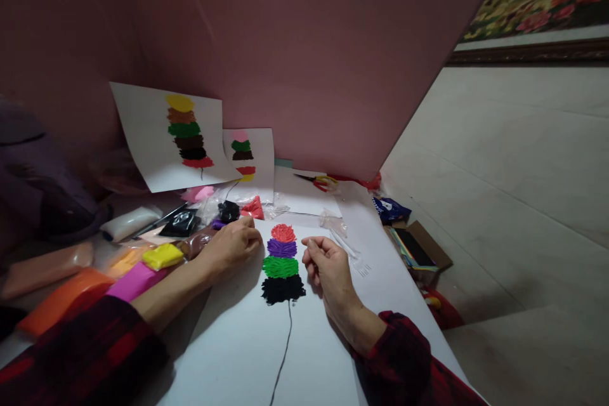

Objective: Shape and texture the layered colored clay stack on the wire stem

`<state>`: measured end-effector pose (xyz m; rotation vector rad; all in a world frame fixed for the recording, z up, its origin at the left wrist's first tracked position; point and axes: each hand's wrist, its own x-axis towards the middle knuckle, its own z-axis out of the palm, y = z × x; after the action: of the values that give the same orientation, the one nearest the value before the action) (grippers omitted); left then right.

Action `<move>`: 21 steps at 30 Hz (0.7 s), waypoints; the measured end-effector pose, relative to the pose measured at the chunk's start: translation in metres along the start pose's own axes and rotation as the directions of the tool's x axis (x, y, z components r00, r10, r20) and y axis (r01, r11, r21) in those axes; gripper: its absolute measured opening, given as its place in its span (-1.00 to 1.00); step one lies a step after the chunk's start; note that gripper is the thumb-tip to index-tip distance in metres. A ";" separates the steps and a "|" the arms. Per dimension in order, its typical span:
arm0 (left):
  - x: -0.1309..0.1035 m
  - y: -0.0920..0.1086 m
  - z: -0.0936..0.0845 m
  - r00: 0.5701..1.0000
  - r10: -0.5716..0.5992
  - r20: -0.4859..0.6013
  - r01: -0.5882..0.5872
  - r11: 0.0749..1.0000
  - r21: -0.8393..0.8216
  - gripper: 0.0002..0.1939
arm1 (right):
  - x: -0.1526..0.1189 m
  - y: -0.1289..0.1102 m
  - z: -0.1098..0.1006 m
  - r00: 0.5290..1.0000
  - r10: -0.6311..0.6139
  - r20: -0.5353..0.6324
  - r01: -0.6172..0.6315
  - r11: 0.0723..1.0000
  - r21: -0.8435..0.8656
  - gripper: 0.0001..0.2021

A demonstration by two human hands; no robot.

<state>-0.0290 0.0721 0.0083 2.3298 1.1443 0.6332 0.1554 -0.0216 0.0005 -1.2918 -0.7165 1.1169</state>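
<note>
A sheet of white paper (238,342) lies in front of me. On it is a stack of textured clay patches: a red round patch (283,233) on top, then purple (281,248), green (280,267) and black (283,289). A thin dark line (288,336) runs down from the black patch. My left hand (233,244) rests at the sheet's upper left with its fingers curled, close to a red clay packet (252,208). Just right of the patches, my right hand (329,263) has thumb and fingertips drawn together. Anything in either hand's fingers is hidden or too small to name.
Bagged clay, including yellow (162,256) and orange (66,301), crowds the left side. Two papers with coloured stacks (137,139) lean at the back wall. Scissors (320,181) lie behind; a clear plastic fork (354,254) lies right. Beyond the table edge sits an open box (431,244).
</note>
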 end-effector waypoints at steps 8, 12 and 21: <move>0.001 -0.004 -0.002 0.999 0.013 -0.035 -0.012 1.000 0.026 -0.80 | -0.002 -0.001 0.000 1.000 0.007 0.005 -0.007 1.000 0.005 -0.72; 0.001 -0.006 -0.001 1.000 0.013 -0.008 -0.013 0.999 0.032 -0.84 | -0.002 -0.001 0.000 1.000 0.014 0.006 -0.014 1.000 -0.007 -0.74; 0.004 -0.004 0.006 1.000 -0.024 -0.005 0.024 1.000 -0.010 -0.93 | 0.001 0.000 0.000 1.000 -0.015 0.012 0.015 1.000 0.006 -0.76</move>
<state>-0.0256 0.0765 0.0023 2.3036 1.1671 0.6358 0.1554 -0.0211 0.0002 -1.2736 -0.7304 1.1148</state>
